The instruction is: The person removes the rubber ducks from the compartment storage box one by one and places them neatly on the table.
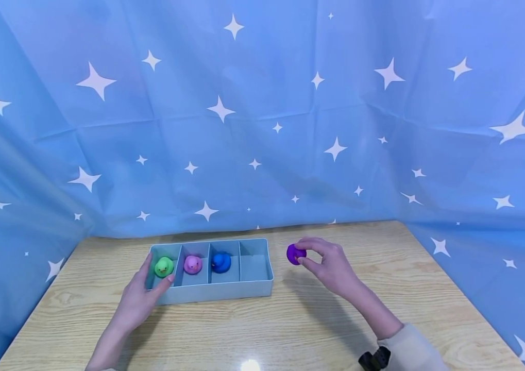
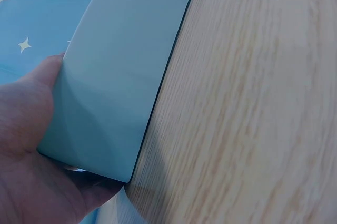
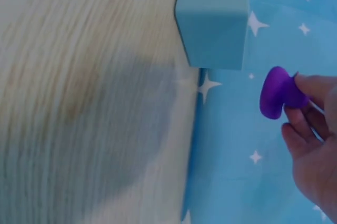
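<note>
A pale blue box (image 1: 218, 292) with several compartments stands on the table. From the left, its compartments hold a green rubber duck (image 1: 164, 267), a pink rubber duck (image 1: 192, 265) and a blue rubber duck (image 1: 221, 262); the rightmost holds nothing. My left hand (image 1: 138, 303) grips the box's left end, thumb at the front rim and fingers round the far side. In the left wrist view that hand (image 2: 31, 145) wraps the box's end. Off the box's right end, my right hand (image 1: 332, 268) pinches a purple rubber duck (image 3: 275, 93) between thumb and fingertips, raised above the tabletop.
The light wooden table (image 1: 225, 340) spreads around the box. A blue curtain (image 1: 262, 129) with white stars hangs behind it and along both sides. A dark band (image 1: 375, 358) sits on my right wrist at the sleeve (image 1: 410, 350).
</note>
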